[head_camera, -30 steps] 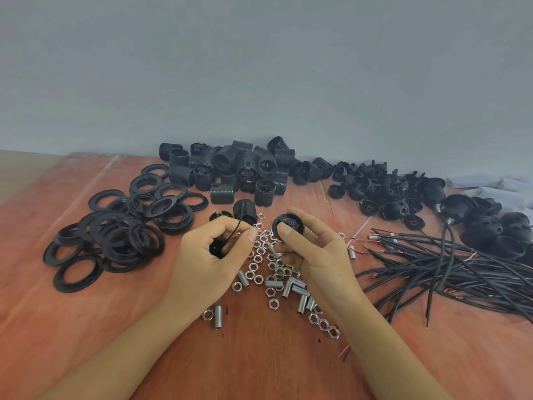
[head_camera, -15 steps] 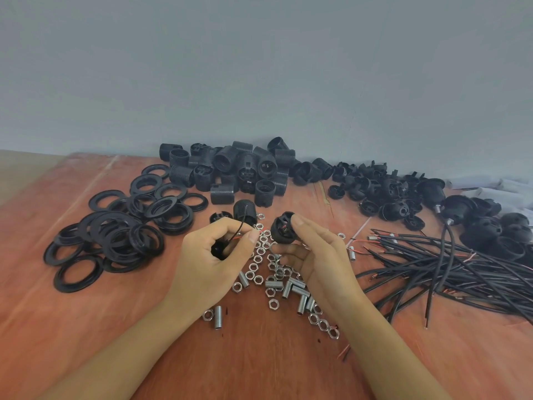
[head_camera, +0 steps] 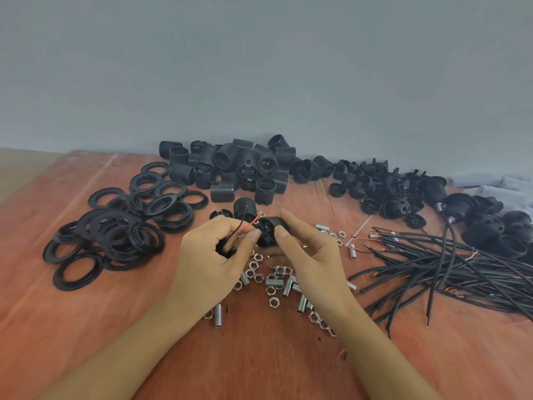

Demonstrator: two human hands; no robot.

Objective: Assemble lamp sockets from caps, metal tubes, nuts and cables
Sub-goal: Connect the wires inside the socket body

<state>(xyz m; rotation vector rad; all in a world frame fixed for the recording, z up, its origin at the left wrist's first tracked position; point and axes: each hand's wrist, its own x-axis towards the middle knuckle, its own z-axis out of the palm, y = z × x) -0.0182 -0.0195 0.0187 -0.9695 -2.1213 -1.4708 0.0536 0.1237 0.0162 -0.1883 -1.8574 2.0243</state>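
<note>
Item: socket body (head_camera: 266,230), black, held above the table (head_camera: 259,368) at the middle of the work area, over the scatter of nuts (head_camera: 256,277) and metal tubes (head_camera: 286,287). Held by: right hand (head_camera: 308,252), thumb below and forefinger on top pinching it, the other fingers loosely spread and off it. Orientation: long axis roughly level, running left to right, the end with the holes facing the left hand (head_camera: 210,255). Counterpart: left hand, fingers curled round a small black part (head_camera: 223,251) mostly hidden in the palm; whether thumb and forefinger also pinch the wires cannot be told. Leads: a red wire (head_camera: 250,224) and a black wire (head_camera: 241,225) rise from the left fist and arc toward the body; the red tip lies at or just beside its rim, contact unclear. Governing relation: the body sits just right of the left fingertips, hands nearly touching, wire ends pointing roughly along its axis. Judgement: the next move probably feeds the leads into the facing end, so that end should stay square to the left hand; a tilt could make the thin ends miss. Stock: cables (head_camera: 432,264) well off to the right, caps (head_camera: 383,189) beyond them, rings (head_camera: 115,235) to the left.
</note>
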